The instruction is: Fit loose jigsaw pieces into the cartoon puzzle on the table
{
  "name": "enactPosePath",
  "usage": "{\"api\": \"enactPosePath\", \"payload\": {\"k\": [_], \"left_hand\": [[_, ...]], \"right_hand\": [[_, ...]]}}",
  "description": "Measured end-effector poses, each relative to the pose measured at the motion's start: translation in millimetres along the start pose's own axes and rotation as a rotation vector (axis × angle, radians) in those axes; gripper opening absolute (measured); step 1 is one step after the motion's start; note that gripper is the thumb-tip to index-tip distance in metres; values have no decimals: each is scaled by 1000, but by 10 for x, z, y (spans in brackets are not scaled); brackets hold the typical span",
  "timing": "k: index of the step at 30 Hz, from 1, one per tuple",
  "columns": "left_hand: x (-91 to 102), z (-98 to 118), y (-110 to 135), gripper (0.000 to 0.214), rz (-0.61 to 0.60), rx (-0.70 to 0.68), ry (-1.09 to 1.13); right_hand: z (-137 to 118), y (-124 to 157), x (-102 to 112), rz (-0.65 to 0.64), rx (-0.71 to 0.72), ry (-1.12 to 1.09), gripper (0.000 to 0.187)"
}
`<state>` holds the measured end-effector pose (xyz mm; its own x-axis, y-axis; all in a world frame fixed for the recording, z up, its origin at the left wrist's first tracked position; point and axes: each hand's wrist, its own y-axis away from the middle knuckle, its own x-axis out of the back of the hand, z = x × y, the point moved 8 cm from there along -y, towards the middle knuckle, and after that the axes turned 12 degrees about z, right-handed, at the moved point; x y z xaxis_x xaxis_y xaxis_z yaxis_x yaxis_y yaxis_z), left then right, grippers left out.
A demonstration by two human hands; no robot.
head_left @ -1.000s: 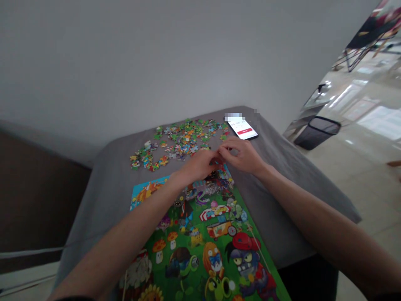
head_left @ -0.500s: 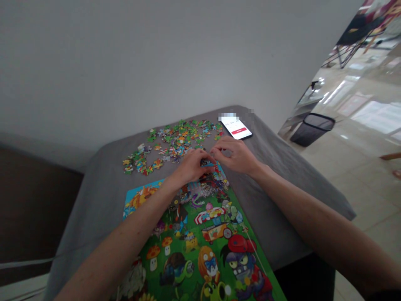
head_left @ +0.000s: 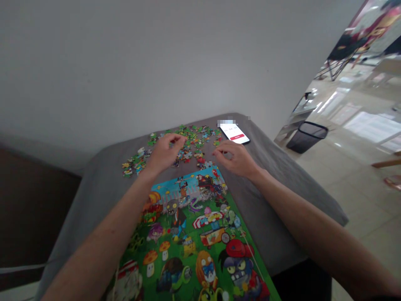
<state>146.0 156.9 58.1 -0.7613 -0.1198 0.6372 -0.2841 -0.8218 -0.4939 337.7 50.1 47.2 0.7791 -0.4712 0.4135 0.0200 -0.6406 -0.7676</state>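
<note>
My left hand (head_left: 166, 152) hovers over the loose jigsaw pieces (head_left: 189, 148), thumb and fingers drawn together in a pinch. Anything between its fingertips is too small to make out. To the right, my right hand (head_left: 236, 159) is closed in a pinch too, just past the far right corner of the picture board (head_left: 188, 246); whether it holds a piece cannot be seen. Cartoon plants and zombies on green cover the board, with a blue strip along its far edge. My left forearm hides part of its left side.
A phone (head_left: 233, 131) with a lit timer screen lies at the back right of the grey cloth-covered table (head_left: 266, 217). The pale wall (head_left: 175, 62) rises behind. On the floor to the right stand a dark mesh bin (head_left: 307, 137) and a folding chair (head_left: 341, 54).
My left hand has left the far edge of the board and moved left and away, over the loose pieces. The right hand stays nearly in place. The view has shifted slightly.
</note>
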Motion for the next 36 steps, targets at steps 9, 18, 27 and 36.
{"api": "enactPosePath", "payload": {"k": [9, 18, 27, 36], "left_hand": [[871, -685, 485, 28, -23, -28, -292], [1227, -923, 1107, 25, 43, -43, -330], [1154, -689, 1166, 25, 5, -193, -226], [1171, -979, 1196, 42, 9, -75, -376]], "right_hand": [[-128, 216, -336, -452, 142, 93, 28], [186, 145, -414, -228, -104, 308, 24], [271, 200, -631, -269, -248, 410, 25], [287, 335, -594, -280, -185, 376, 41]]}}
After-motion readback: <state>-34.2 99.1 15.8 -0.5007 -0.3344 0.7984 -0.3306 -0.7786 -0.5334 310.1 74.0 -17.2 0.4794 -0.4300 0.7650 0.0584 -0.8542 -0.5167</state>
